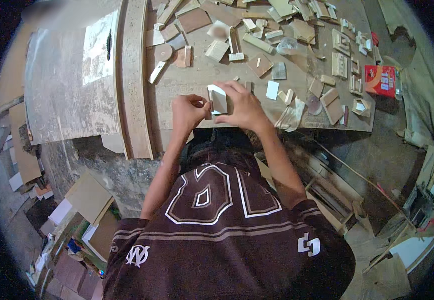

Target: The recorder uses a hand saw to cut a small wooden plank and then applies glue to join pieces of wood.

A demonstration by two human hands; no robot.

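Near the front edge of a wooden worktable, my two hands meet around a small white-edged wooden block. My right hand grips the block from its right side, thumb below and fingers above. At the block's left edge, the fingers of my left hand are pinched together; whatever they hold is too small to make out. A small white rectangular piece lies to the right of my right hand. Beyond my left hand lie a light wood strip and a brownish piece with an upright strip.
Wood offcuts cover the table's far side. Several small wooden assemblies stand at the right, beside a red package. A crumpled clear plastic bag lies near the front edge. Long raised strips run across the left; boards lean below.
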